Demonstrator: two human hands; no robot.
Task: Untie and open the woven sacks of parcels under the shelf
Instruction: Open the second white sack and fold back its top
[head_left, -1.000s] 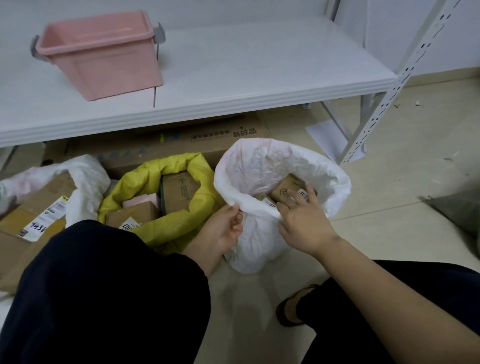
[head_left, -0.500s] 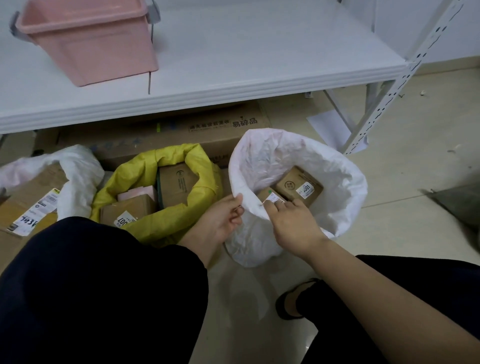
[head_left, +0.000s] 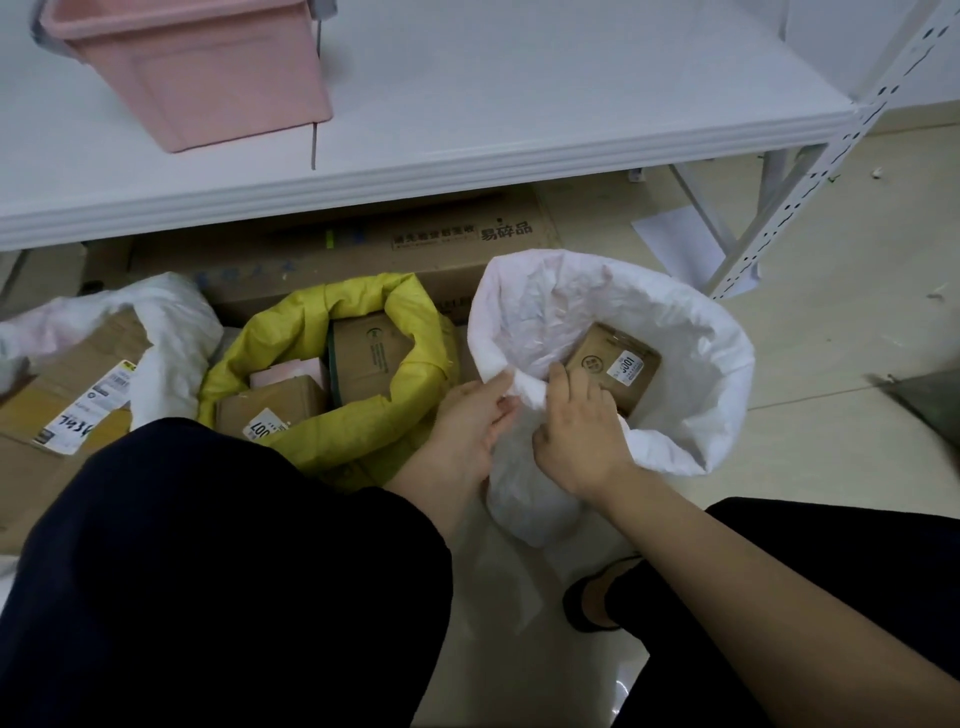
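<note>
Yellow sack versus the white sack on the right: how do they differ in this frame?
The yellow sack is untouched; the white sack has its near rim gripped by the left hand and right hand. The yellow sack shows several parcels packed near its mouth; the white sack shows one brown box sitting lower inside. The yellow sack stands between sacks; the white sack stands at the row's end. Both are open, rims rolled down.

The person wears loose, dark navy trousers (head_left: 208, 587) of plain cloth, with no pattern or marking to be seen. Both forearms are bare, with no sleeve in view, and the left hand (head_left: 470, 421) and right hand (head_left: 582, 434) carry no glove, ring or watch. One foot wears a black low-cut flat shoe (head_left: 584, 605) that leaves the instep uncovered.
</note>
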